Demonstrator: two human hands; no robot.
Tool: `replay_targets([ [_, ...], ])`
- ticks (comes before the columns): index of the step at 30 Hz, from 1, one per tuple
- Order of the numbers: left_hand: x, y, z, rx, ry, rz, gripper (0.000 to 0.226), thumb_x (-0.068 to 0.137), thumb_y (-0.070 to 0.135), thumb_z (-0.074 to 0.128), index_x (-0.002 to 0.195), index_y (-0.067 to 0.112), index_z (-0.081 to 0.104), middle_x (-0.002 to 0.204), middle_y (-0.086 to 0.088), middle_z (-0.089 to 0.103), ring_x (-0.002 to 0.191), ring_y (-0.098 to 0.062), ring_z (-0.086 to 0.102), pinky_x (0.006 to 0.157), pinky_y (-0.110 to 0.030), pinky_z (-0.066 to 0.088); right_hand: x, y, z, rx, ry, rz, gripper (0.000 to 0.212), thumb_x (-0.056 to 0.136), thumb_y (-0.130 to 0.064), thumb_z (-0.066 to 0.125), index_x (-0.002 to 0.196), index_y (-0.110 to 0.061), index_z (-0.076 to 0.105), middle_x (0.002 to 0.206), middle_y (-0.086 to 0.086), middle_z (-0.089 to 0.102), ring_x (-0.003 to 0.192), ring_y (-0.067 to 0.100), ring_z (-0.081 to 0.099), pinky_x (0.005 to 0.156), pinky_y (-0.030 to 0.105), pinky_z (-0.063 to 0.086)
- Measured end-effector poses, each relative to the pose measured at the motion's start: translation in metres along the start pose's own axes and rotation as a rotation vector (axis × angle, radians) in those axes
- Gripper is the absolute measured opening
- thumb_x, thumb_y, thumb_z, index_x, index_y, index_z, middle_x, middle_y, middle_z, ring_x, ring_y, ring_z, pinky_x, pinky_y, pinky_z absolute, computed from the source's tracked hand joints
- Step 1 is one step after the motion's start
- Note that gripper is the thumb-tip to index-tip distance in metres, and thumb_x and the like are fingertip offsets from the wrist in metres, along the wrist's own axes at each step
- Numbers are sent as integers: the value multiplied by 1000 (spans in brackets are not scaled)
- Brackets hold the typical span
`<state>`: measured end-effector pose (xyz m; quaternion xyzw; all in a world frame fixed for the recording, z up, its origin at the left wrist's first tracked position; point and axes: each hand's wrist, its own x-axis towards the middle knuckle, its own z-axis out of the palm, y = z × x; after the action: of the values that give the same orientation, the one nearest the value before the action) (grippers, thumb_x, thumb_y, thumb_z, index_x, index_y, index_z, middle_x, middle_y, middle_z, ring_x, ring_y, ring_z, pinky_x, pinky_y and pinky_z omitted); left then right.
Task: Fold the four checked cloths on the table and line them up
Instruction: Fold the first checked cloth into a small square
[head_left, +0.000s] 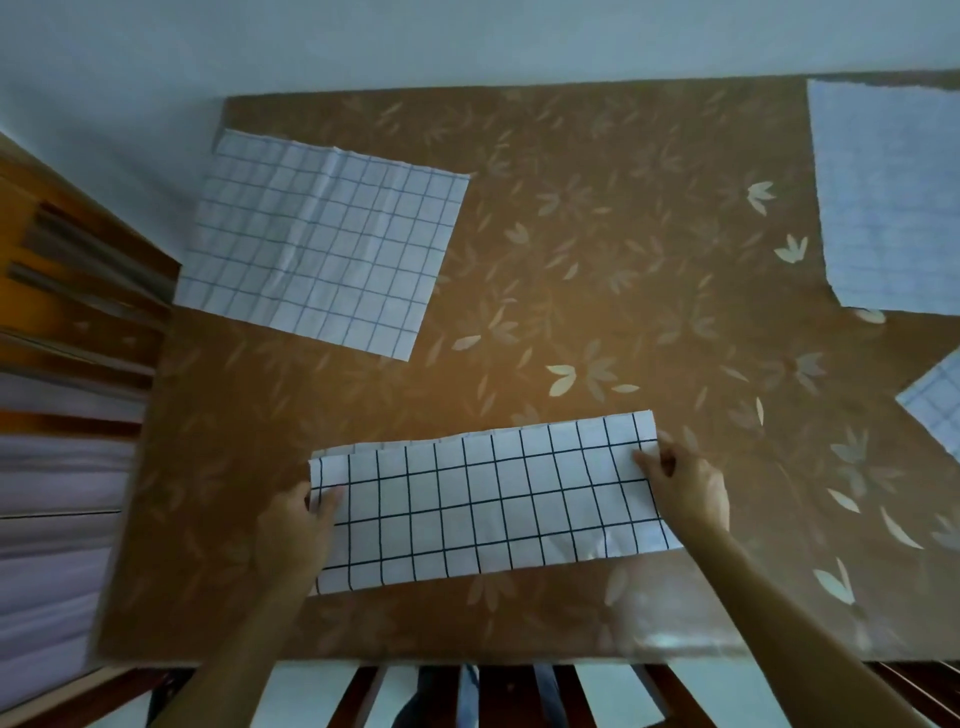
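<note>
Folded cloth (483, 509) spans between left hand (296, 535) and right hand (685, 488), each pinching 1 end.

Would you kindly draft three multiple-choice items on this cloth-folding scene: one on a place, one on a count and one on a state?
1. Where on the table is the held cloth?
A. Near edge, middle
B. Far left corner
C. Far right corner
2. How many checked cloths show?
A. Two
B. Three
C. Four
3. What state is the held cloth in?
A. Crumpled
B. Folded into a long strip
C. Spread in one layer

Key: 1 A, it lies between the left hand and right hand; 2 C, there are also the far-left cloth, the far-right cloth and the right-edge cloth; 3 B, a lower layer's edge peeks out along its far side.
</note>
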<state>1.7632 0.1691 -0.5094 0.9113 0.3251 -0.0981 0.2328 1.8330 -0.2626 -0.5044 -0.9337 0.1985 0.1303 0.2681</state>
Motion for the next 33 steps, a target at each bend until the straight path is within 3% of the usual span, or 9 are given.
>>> replay_targets([
  [6, 2, 3, 4, 54, 86, 48, 28, 92, 36, 68, 79, 12, 58, 75, -4, 56, 67, -25, 54, 58, -36, 45, 5, 0, 6, -104, 26, 3, 30, 94, -50, 53, 77, -25, 52, 77, 2, 60, 76, 33, 62, 63, 38, 52],
  [9, -8, 14, 6, 108, 146, 25, 45, 89, 38, 70, 117, 5, 57, 106, -16, 61, 96, -33, 58, 77, -45, 51, 4, -1, 8, -89, 49, 44, 37, 92, -53, 54, 91, -16, 56, 90, 8, 64, 84, 36, 62, 67, 39, 50],
  [12, -29, 30, 13, 183, 258, 311, 55, 95, 38, 61, 138, 5, 46, 137, -22, 50, 125, -36, 49, 100, -50, 45, -7, -6, 13, -104, 213, 30, 46, 92, -42, 60, 113, -1, 53, 109, 24, 59, 97, 42, 55, 81, 48, 46],
  [15, -59, 50, 40, 139, 136, 640, 51, 98, 35, 52, 142, 10, 47, 152, -17, 39, 142, -31, 36, 114, -49, 35, -33, -18, 30, -177, 266, -330, 39, 96, -29, 53, 128, -7, 51, 131, 22, 51, 115, 39, 49, 92, 50, 43],
  [18, -86, 56, 76, 275, -31, 877, 58, 97, 38, 55, 148, 15, 42, 157, -16, 36, 146, -32, 34, 117, -52, 33, -59, -38, 65, -255, 27, -675, 46, 95, -26, 46, 139, -14, 46, 153, 14, 38, 140, 31, 37, 109, 46, 36],
  [20, -87, 57, 89, 382, -96, 882, 68, 92, 39, 63, 151, 14, 39, 159, -18, 33, 147, -35, 32, 116, -54, 34, -70, -50, 90, -295, -74, -752, 54, 94, -21, 49, 147, -13, 38, 160, 12, 27, 146, 29, 27, 113, 46, 29],
  [22, -81, 58, 90, 418, -120, 841, 67, 97, 43, 54, 154, 14, 34, 162, -16, 25, 150, -34, 25, 117, -54, 29, -71, -54, 105, -342, -98, -769, 58, 95, -21, 42, 151, -10, 30, 161, 12, 22, 148, 29, 22, 118, 46, 25],
  [27, -69, 54, 82, 480, -173, 866, 68, 103, 56, 31, 158, 17, 22, 167, -9, 14, 153, -27, 15, 119, -48, 20, -59, -47, 109, -455, -160, -784, 62, 101, -41, 33, 154, -10, 26, 163, 14, 14, 150, 29, 15, 116, 45, 19],
  [33, -68, 53, 84, 517, -191, 826, 69, 104, 55, 31, 159, 17, 13, 168, -8, 4, 155, -25, 5, 121, -48, 17, -57, -44, 108, -487, -171, -690, 71, 101, -54, 29, 156, -10, 18, 164, 14, 8, 152, 27, 5, 119, 48, 11],
])
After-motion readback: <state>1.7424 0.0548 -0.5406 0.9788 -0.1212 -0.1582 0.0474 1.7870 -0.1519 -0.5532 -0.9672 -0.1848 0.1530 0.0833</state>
